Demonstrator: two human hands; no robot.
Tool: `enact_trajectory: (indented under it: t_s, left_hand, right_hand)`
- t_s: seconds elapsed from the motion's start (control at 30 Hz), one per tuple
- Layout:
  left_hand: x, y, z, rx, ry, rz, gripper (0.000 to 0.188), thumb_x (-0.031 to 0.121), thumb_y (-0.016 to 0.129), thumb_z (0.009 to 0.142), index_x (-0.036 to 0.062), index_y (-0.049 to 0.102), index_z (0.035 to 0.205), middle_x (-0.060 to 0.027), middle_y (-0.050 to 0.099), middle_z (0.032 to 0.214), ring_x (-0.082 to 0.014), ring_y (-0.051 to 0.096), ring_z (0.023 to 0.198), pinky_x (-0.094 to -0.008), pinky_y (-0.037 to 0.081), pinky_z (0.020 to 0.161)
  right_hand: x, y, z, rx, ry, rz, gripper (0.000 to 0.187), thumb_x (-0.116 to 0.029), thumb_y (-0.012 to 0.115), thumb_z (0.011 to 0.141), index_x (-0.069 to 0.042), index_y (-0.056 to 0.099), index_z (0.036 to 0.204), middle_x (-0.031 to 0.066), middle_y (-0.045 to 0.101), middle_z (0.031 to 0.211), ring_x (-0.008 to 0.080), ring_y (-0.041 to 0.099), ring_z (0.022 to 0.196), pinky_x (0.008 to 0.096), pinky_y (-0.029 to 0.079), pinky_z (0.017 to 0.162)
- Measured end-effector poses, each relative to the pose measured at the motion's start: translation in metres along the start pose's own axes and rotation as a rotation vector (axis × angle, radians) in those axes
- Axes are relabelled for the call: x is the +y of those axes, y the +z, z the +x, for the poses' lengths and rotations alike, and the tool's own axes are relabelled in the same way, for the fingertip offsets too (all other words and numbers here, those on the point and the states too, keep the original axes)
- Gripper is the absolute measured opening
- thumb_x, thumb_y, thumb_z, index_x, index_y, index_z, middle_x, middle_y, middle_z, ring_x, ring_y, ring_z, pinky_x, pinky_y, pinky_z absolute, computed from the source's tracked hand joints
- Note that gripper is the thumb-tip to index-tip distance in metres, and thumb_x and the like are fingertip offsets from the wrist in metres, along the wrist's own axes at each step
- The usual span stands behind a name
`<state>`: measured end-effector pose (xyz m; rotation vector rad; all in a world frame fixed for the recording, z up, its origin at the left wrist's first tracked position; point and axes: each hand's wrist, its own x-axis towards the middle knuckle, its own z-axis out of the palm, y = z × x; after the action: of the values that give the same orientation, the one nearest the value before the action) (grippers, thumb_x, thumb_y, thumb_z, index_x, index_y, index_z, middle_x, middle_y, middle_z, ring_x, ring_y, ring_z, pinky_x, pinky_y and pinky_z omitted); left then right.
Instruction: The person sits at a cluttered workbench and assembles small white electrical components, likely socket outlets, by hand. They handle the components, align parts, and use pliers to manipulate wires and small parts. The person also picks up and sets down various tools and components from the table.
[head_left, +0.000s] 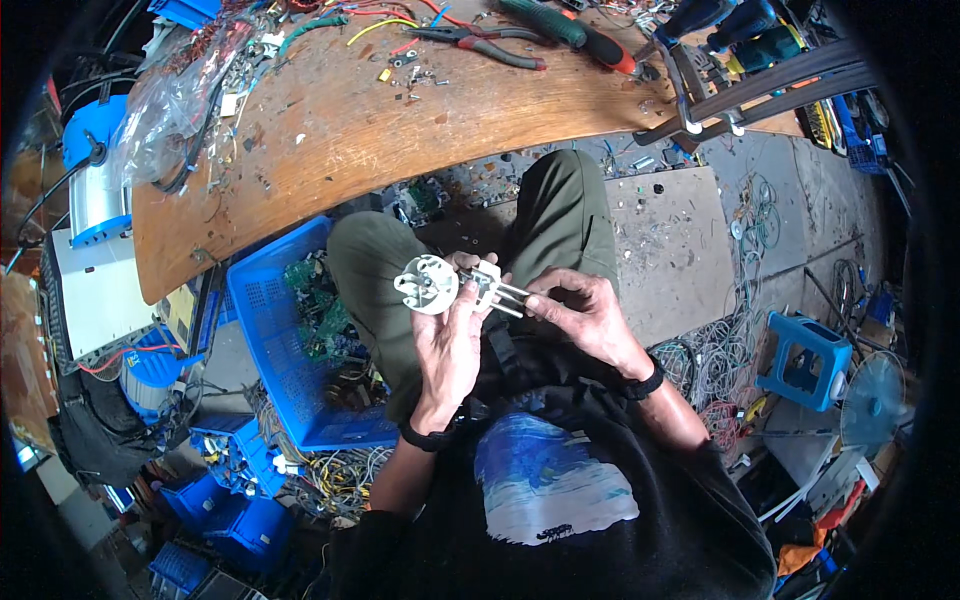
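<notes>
Over the lap, the left hand [447,345] grips a round white plug part [427,284], while the right hand [585,312] pinches its metal prongs [507,293]. Just left of the knee, a blue crate [262,330] holds green circuit boards [322,310].

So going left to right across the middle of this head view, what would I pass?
Blue crate of green circuit boards → white round plastic part in the left hand → metal prongs → right hand → tangle of wires on the floor → small blue stool → fan.
</notes>
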<state>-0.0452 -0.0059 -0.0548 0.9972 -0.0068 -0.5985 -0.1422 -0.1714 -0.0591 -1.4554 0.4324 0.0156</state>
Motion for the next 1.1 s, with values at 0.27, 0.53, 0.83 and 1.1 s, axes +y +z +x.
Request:
enact_trajectory:
  t_s: [0.27,0.53,0.83,1.1]
  left_hand:
    - [-0.001,-0.004,-0.001,-0.085,0.073,0.155,0.03,-0.005,0.049,0.104,-0.0012,0.052,0.133,-0.0143,0.057,0.132,-0.0346,0.059,0.129,-0.0583,0.053,0.108]
    - [0.0,0.001,-0.001,-0.056,0.088,0.122,0.025,-0.002,0.056,0.103,-0.0012,0.054,0.128,-0.0133,0.062,0.128,-0.0227,0.064,0.12,-0.0352,0.055,0.1]
    - [0.003,-0.001,-0.001,-0.068,0.029,0.127,0.033,-0.005,0.048,0.102,-0.0036,0.049,0.135,-0.0171,0.056,0.135,-0.0364,0.058,0.131,-0.0545,0.053,0.107]
    - [0.017,0.004,0.003,0.055,-0.168,-0.041,0.033,0.006,0.048,0.106,-0.0018,0.048,0.139,-0.0187,0.057,0.141,-0.0382,0.059,0.131,-0.0425,0.061,0.098]
  right_hand:
    - [0.01,0.0,0.002,0.0,-0.022,-0.009,0.02,-0.019,0.071,0.101,0.001,0.075,0.105,0.0024,0.073,0.087,0.0071,0.063,0.08,0.0253,0.052,0.072]
    - [0.012,0.0,0.003,0.003,-0.018,0.0,0.022,-0.018,0.069,0.101,0.002,0.074,0.106,0.0032,0.073,0.086,0.0074,0.063,0.079,0.0251,0.053,0.072]
    - [0.012,0.0,0.004,0.015,-0.001,0.033,0.021,-0.018,0.069,0.102,0.003,0.073,0.104,0.0037,0.073,0.086,0.0084,0.063,0.078,0.0252,0.053,0.072]
    - [0.006,0.0,0.001,0.033,0.003,0.03,0.024,-0.023,0.072,0.1,0.001,0.074,0.1,0.0029,0.073,0.082,0.0081,0.064,0.078,0.0258,0.053,0.072]
